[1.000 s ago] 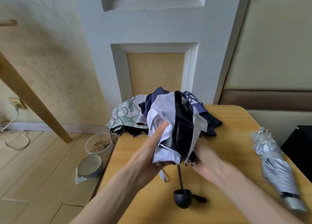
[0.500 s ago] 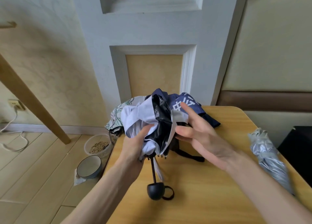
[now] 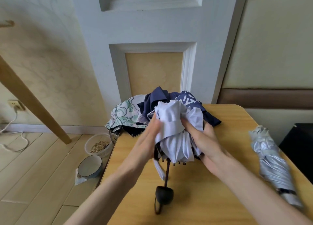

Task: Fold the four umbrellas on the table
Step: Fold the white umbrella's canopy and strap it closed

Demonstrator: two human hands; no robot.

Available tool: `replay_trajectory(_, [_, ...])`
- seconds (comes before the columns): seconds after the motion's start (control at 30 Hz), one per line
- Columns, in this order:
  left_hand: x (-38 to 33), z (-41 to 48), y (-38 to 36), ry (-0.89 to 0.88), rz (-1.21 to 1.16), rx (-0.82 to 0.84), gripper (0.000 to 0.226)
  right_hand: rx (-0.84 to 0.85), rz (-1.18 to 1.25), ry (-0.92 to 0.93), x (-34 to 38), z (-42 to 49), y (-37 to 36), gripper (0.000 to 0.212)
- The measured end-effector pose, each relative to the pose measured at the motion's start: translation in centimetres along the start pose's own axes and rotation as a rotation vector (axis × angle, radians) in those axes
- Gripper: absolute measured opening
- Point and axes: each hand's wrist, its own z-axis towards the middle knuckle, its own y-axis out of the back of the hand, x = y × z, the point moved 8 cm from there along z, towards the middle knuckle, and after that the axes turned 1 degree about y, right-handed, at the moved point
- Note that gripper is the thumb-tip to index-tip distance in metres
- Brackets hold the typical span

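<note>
Holding the white umbrella [image 3: 176, 140] over the middle of the counter [image 3: 220, 199], both hands were on its collapsed canopy.

Item 1, white umbrella: the cloth was bunched with the rib tips hanging. Its shaft and black handle [image 3: 164, 193] pointed to 6 o'clock. Whether the handle touched the counter could not be told.
- Right hand [image 3: 201, 138]: its grip was curled round the canopy from 3 o'clock, judged to keep the pleats gathered.
- Left hand [image 3: 149, 140]: motion-blurred, with the fingers fairly straight against the cloth at 9 o'clock. The grip was wide and clasped nothing, judged to be smoothing folds toward the shaft.
- Closing strap [image 3: 159, 169]: it hung loose at 7 o'clock and was not wrapped, so the fold was judged unfinished.

Item 2, silver umbrella [image 3: 272, 162]: it lay at 3 o'clock by the counter's right edge, rolled up and well apart from the hands. It was judged done and set clear of the working space.

Items 3 and 4, navy umbrella [image 3: 210, 118] and floral umbrella [image 3: 125, 113]: these were heaped loose at 12 and 10 o'clock on the far edge, touching each other. They were judged to be waiting their turn.

Containers, both on the floor at 9 o'clock of the counter:
- Clear tub [image 3: 99, 144]: it held a shallow fill of brownish, grain-like matter.
- Dark-rimmed bowl [image 3: 90, 166]: it stood just beside the tub at its 7 o'clock, on a white scrap. The inside was pale and no contents were evident.
</note>
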Motion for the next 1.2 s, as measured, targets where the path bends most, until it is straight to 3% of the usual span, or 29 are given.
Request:
replay_trajectory(0.1, [0.6,0.1,2.2,0.019,-0.096,-0.188,0.062,0.023,0.04,0.015,0.1,0.2,0.1,0.04])
replay_trajectory(0.17, [1.3,0.1,1.5,0.138,-0.314,-0.122,0.077,0.067,0.065,0.018,0.1,0.0,-0.5,0.042])
replay_trajectory(0.23, [1.4,-0.1,-0.3,0.247,-0.471,0.007,0.067,0.127,0.081,0.006,-0.1,-0.3,-1.4,0.044])
replay_trajectory(0.3, [1.8,-0.4,-1.2,0.3,-0.543,0.039,0.063,0.21,0.025,-0.001,-0.5,-0.7,-2.3,0.048])
replay_trajectory(0.4, [3.0,-0.2,-1.4,0.301,-0.56,0.051,0.079,0.305,-0.104,-0.027,-0.2,-1.1,-2.9,0.043])
replay_trajectory(0.47, [2.9,0.1,-1.2,0.276,-0.524,0.034,0.055,0.337,-0.195,-0.03,0.2,-1.0,-2.7,0.04])
replay_trajectory(0.53, [2.5,0.4,-1.0,0.221,-0.497,0.025,0.032,0.295,-0.246,-0.005,0.8,-0.3,-1.9,0.04])
replay_trajectory(0.57, [2.5,0.5,-0.7,0.196,-0.465,0.01,0.031,0.232,-0.266,0.03,1.2,0.3,-1.1,0.039])
replay_trajectory(0.7, [1.5,1.3,1.9,0.073,-0.381,-0.138,0.052,0.087,-0.24,0.156,2.8,1.6,1.2,0.03])
replay_trajectory(0.77, [1.1,1.8,3.3,-0.006,-0.359,-0.187,0.049,0.045,-0.198,0.17,3.4,1.6,1.8,0.028])
replay_trajectory(0.83, [0.8,2.0,4.1,-0.044,-0.329,-0.184,0.049,0.077,-0.165,0.108,3.5,1.3,1.2,0.026])
replay_trajectory(0.87, [0.8,2.0,4.3,-0.057,-0.308,-0.171,0.051,0.114,-0.188,0.068,3.1,1.2,0.8,0.035])
replay_trajectory(0.93, [0.7,2.1,4.1,-0.076,-0.255,-0.121,0.052,0.134,-0.343,0.086,2.6,1.0,0.2,0.045])
replay_trajectory(1.0, [0.7,1.9,4.1,-0.086,-0.225,-0.108,0.049,0.048,-0.4,0.161,2.9,1.1,0.8,0.03])
replay_trajectory(1.2, [0.1,2.0,6.7,-0.069,-0.228,-0.187,0.048,-0.094,-0.244,0.134,4.0,2.0,4.7,0.047])
